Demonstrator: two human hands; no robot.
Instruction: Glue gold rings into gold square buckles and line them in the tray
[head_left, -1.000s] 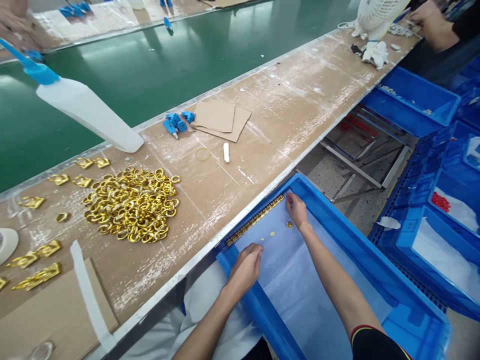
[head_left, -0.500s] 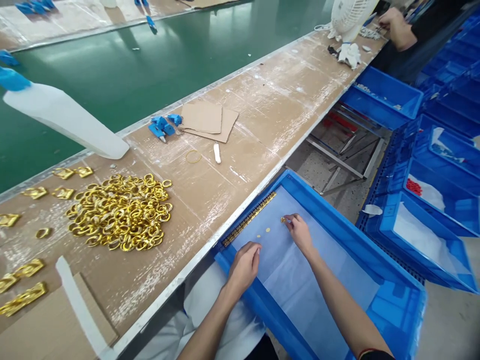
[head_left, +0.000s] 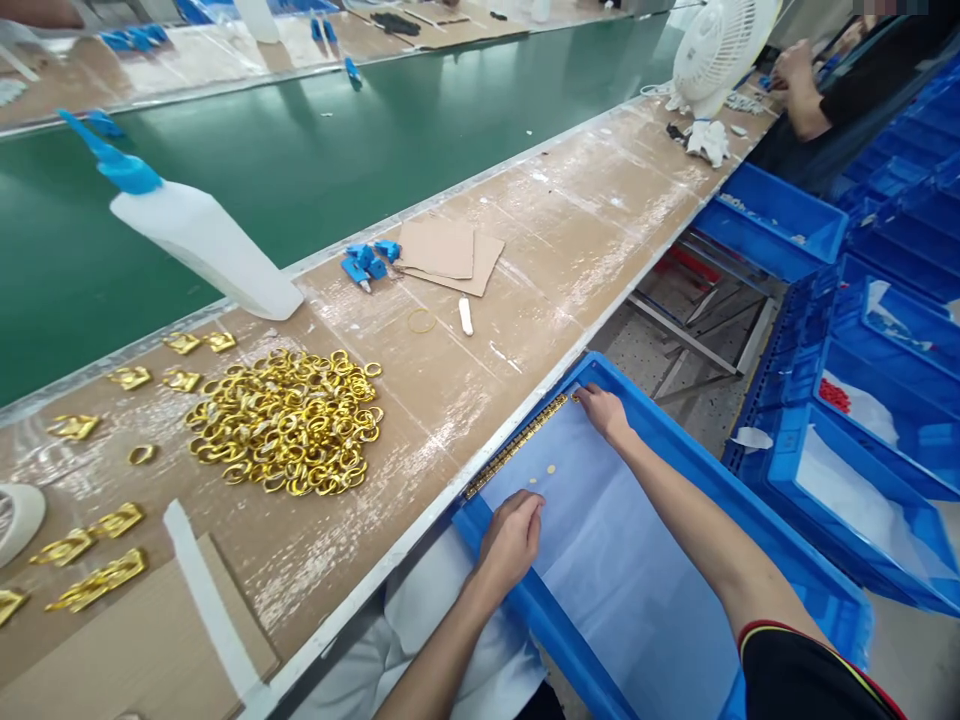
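My right hand (head_left: 602, 411) pinches a small gold-coloured piece (head_left: 575, 397) at the far end of a row of gold pieces (head_left: 517, 446). That row lies along the left inner side of a blue tray (head_left: 806, 590) lined with a pale sheet (head_left: 637, 530). Over the tray's near left edge, my left hand (head_left: 514, 535) is closed, its fingertips pressed together; whatever may be in them is hidden. Two small yellowish discs (head_left: 551, 469) lie on the sheet between my hands. On the bench to the left is a heap of gold rings (head_left: 289, 425).
A white bottle with a blue nozzle (head_left: 206, 240) leans at the bench's far edge. Blue clips (head_left: 365, 262), cardboard pieces (head_left: 442, 252) and gold plaques (head_left: 101, 580) lie on the bench. A fan (head_left: 720, 55) and another person's arm (head_left: 804, 95) are farther off. Blue bins (head_left: 877, 500) stand right.
My right hand has carried the gold piece from above the sheet to the far end of the row. My left hand stays closed near the tray edge. The view has shifted left.
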